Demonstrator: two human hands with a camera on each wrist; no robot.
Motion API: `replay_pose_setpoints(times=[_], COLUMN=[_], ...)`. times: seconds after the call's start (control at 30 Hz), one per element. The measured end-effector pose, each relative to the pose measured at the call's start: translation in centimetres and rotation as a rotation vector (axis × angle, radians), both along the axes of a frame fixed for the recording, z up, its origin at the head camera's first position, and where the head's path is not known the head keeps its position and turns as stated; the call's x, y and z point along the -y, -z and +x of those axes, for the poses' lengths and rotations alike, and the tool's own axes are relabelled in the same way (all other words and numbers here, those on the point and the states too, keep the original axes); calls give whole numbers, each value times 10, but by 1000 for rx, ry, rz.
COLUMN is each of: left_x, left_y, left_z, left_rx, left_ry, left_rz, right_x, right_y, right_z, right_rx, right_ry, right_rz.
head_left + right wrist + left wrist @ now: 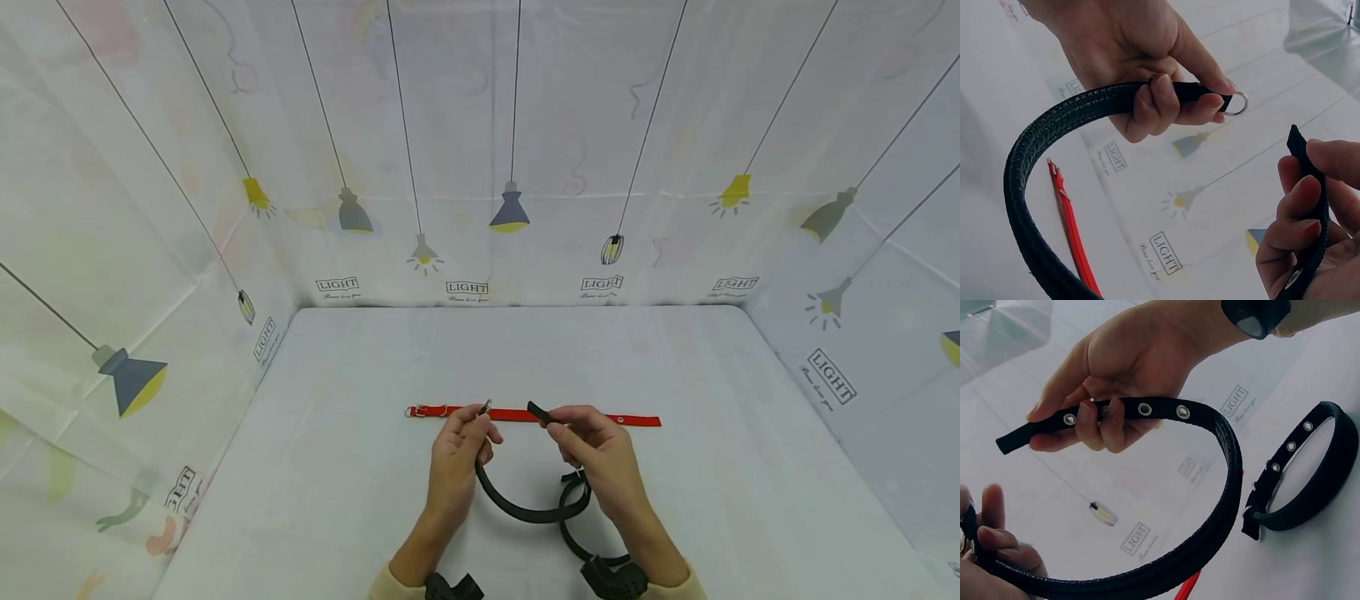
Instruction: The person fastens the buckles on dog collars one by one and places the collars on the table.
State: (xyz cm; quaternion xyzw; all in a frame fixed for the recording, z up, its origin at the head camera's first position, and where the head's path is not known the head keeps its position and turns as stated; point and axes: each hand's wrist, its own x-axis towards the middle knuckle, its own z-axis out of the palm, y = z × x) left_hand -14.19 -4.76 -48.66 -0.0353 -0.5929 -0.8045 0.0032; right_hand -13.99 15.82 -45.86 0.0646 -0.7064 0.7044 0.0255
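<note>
Both hands hold up a black collar [531, 516], which bows down between them in an open curve. My left hand [452, 471] grips the end with the metal ring [1242, 104], thumb and fingers pinched about the strap. The tapered end, with its row of metal eyelets [1145, 409], is pinched by my right hand [606, 467]; its tip sticks out past the fingertips toward the left. The two ends are apart. Behind the hands a red collar [511, 414] lies stretched out flat, its buckle [422, 411] at the left.
A second black collar [1335, 487], closed into a loop, stands on the white table [337, 375] by my right wrist. Printed curtains [555, 125] with lamp drawings hang around the table's back and sides. Both wrists wear black cameras [613, 577].
</note>
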Motion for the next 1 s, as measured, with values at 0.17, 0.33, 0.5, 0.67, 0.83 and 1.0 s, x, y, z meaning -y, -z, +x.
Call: replay_pose_setpoints(times=[0.17, 0.33, 0.5, 0.67, 0.83, 1.0], left_x=[-3, -5, -7, -9, -10, -12], left_y=[-2, -2, -2, -3, -4, -4], left_z=[2, 2, 4, 6, 7, 9], left_rx=[-13, -13, -38, -86, -95, -73], left_ry=[21, 50, 85, 106, 109, 121], left_rz=[2, 32, 36, -11, -54, -85], right_x=[1, 2, 3, 4, 5, 6], right_y=[-1, -2, -3, -4, -3, -3], right_z=[1, 3, 5, 5, 5, 6], right_rx=[-10, -22, -54, -81, -110, -122], right_ry=[-30, -56, -74, -86, -112, -125], right_rz=[15, 23, 55, 78, 86, 107])
